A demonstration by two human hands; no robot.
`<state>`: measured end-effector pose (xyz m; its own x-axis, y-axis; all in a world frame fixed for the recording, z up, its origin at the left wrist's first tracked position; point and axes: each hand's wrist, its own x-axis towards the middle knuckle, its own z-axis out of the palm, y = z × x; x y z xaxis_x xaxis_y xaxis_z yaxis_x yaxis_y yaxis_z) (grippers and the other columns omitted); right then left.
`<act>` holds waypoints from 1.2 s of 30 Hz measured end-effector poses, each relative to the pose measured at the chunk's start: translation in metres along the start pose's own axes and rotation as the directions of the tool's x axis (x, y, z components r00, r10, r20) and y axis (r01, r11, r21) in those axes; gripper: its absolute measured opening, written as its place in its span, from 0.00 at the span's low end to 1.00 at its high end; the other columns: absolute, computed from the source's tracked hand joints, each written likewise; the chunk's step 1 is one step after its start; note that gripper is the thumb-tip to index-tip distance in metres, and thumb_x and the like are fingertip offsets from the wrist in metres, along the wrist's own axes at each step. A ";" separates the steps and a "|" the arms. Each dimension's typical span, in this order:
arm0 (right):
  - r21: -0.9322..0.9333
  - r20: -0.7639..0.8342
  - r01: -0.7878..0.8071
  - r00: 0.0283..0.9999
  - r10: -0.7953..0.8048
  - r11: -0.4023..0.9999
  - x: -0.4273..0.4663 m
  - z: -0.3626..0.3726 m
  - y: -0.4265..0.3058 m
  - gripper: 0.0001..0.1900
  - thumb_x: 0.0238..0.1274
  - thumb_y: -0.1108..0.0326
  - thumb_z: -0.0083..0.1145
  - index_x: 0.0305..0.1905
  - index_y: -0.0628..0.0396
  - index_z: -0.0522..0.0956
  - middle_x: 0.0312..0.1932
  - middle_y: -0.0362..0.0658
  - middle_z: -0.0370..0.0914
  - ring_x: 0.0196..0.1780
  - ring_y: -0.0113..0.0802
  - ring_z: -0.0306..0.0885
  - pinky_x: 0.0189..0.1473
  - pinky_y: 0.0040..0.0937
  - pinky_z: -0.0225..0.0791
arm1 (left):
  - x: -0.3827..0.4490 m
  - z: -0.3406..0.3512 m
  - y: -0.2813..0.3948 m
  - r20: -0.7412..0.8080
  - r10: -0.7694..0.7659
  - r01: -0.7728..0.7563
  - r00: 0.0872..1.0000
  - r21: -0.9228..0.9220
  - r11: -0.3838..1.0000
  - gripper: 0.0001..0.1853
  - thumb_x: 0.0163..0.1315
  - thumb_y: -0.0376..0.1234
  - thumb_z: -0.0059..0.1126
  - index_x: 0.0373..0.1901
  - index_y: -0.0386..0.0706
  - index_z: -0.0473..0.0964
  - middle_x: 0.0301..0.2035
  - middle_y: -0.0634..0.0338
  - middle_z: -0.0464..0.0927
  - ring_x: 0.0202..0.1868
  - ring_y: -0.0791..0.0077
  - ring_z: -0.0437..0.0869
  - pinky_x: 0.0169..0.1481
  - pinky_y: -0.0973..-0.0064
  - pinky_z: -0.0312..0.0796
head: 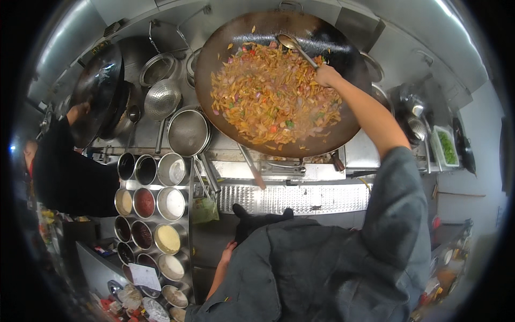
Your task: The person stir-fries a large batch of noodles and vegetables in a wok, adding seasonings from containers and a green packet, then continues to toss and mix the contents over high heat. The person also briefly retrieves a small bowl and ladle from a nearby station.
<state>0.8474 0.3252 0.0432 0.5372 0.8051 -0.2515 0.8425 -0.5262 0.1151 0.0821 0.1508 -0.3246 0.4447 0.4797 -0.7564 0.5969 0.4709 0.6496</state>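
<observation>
My right hand (pixel 328 76) grips the handle of a metal wok ladle (pixel 304 54). The ladle's bowl rests near the far edge of the food. A very large wok (pixel 350 133) sits before me on the range, holding a broad heap of stir-fry (pixel 265 98). The heap has yellow-brown slices, pieces of red onion, and bits of red and green, and a faint haze hangs over it. Down by my thigh is my left hand (pixel 228 252), away from the wok. My jacket partly hides it, so its fingers are hard to make out.
At left, another person's hand (pixel 78 112) touches a second, tilted wok (pixel 100 88). A perforated skimmer (pixel 162 98) and a round strainer (pixel 188 133) lie between the woks. Metal seasoning pots (pixel 171 203) stand in rows left of me. A basket of chopped greens (pixel 445 147) is at right.
</observation>
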 end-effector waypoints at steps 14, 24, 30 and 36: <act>-0.236 -0.016 0.054 0.998 -0.060 0.970 -0.276 0.006 0.015 0.14 0.66 0.67 0.54 0.54 0.54 0.72 0.36 0.53 0.86 0.41 0.52 0.88 0.39 0.49 0.79 | 0.028 0.000 0.048 0.079 0.083 -0.103 0.993 0.295 0.950 0.28 0.74 0.49 0.50 0.63 0.36 0.75 0.55 0.45 0.82 0.59 0.59 0.79 0.67 0.62 0.68; -0.157 0.078 0.087 0.994 -0.075 0.984 -0.399 -0.125 0.009 0.27 0.62 0.68 0.64 0.67 0.52 0.76 0.36 0.58 0.85 0.40 0.56 0.85 0.43 0.52 0.75 | -0.074 0.015 0.080 0.002 -0.138 0.137 0.990 -0.117 0.984 0.21 0.75 0.43 0.50 0.59 0.38 0.77 0.57 0.50 0.79 0.59 0.61 0.78 0.66 0.62 0.69; -0.333 0.012 0.041 0.999 -0.039 0.942 -0.151 0.031 -0.048 0.17 0.73 0.64 0.48 0.60 0.57 0.76 0.36 0.57 0.87 0.43 0.59 0.87 0.47 0.55 0.79 | -0.133 0.023 0.021 -0.082 -0.234 0.206 0.969 -0.260 0.943 0.20 0.74 0.42 0.51 0.57 0.38 0.78 0.54 0.51 0.80 0.56 0.62 0.80 0.62 0.63 0.70; -0.051 -0.320 -0.112 0.943 0.090 0.992 -0.009 0.078 -0.061 0.22 0.76 0.59 0.44 0.66 0.58 0.72 0.44 0.59 0.86 0.49 0.59 0.86 0.52 0.58 0.77 | -0.152 0.031 0.006 -0.106 -0.287 0.236 0.952 -0.344 0.909 0.18 0.74 0.42 0.51 0.54 0.39 0.79 0.50 0.52 0.82 0.53 0.63 0.81 0.59 0.63 0.72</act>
<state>0.7877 0.3284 -0.0369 0.5955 0.7993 0.0802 0.7779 -0.5987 0.1910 0.0387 0.0571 -0.2081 0.1815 0.4000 -0.8984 0.4176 0.7958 0.4387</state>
